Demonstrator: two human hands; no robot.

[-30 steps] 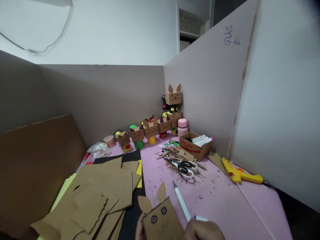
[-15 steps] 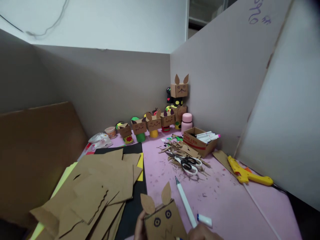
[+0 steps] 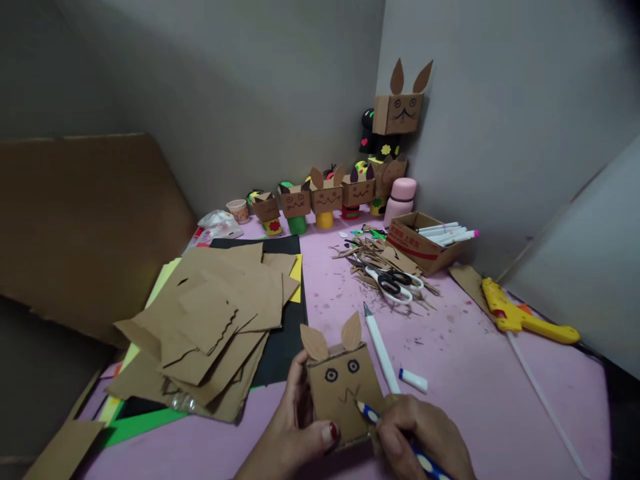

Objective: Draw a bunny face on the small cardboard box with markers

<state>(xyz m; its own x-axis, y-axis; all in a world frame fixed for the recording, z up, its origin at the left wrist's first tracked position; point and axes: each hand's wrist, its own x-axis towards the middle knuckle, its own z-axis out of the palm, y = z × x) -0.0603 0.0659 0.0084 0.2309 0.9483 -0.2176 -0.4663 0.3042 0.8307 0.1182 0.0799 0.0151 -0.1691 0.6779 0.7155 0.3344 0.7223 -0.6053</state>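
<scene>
My left hand [image 3: 300, 420] is closed around the left side of a cardboard box head [image 3: 333, 400], thumb on its front face. The box has two leaf-shaped ears, two dark ringed eyes and a thin zigzag mouth line. In my right hand [image 3: 420, 430] is a blue pencil [image 3: 369, 413] with pale spots, its tip touching the box by the right end of the mouth line. Just beyond the box lies an uncapped white marker [image 3: 380, 347]. Its cap [image 3: 413, 380] rests to the right, near my right hand.
Cardboard sheets [image 3: 210, 320] are piled on the left. Scissors [image 3: 395, 283] lie on cardboard scraps [image 3: 370, 253], near a box of markers [image 3: 417, 243]. A yellow glue gun [image 3: 525, 320] lies right. Finished box-headed figures [image 3: 325, 197] and a pink bottle [image 3: 400, 200] stand behind.
The view has tilted down, so the box and both hands show more fully and the whole scene sits higher. The pencil tip is now visible on the box's face.
</scene>
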